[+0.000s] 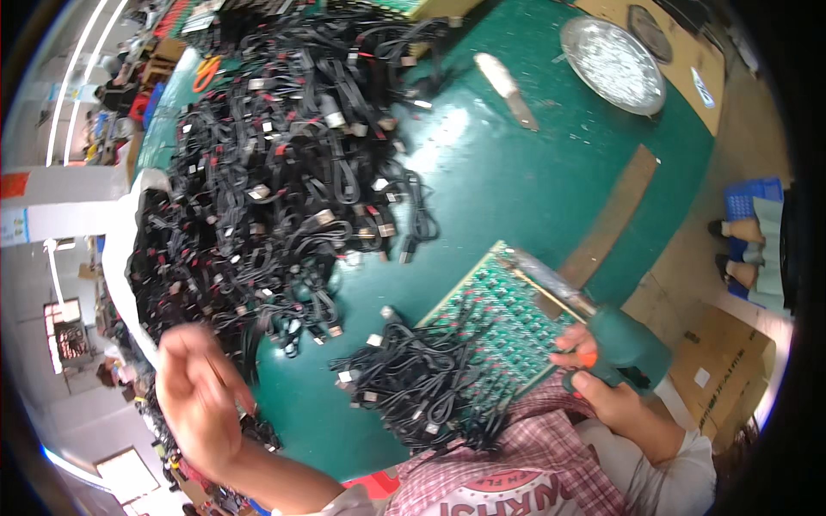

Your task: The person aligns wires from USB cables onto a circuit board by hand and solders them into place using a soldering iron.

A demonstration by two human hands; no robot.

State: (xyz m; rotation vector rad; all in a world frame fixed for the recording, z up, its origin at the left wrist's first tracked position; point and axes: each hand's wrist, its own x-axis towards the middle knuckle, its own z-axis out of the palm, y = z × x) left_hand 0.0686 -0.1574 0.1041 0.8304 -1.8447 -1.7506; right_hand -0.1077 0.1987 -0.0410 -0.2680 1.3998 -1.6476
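My right hand [615,404] is wrapped round the grip of a green soldering gun [632,344]. The gun's metal barrel and thin feed tube point up and left, over a panel of small green circuit boards [508,301]. Black cables [422,370] with metal plugs lie partly on that panel and beside it. At the lower left, my left hand [202,404] is raised beside the edge of a big heap of black USB cables [275,172]. Its fingers are smeared by motion, and I cannot make out anything in them.
A round metal dish [613,64] with a shiny silvery surface stands at the far right. Left of it lies a pale-handled blade tool [506,90]. A brown strip [615,215] crosses the table's right side. Orange-handled scissors [206,74] lie far left; a cardboard box [718,370] stands at right.
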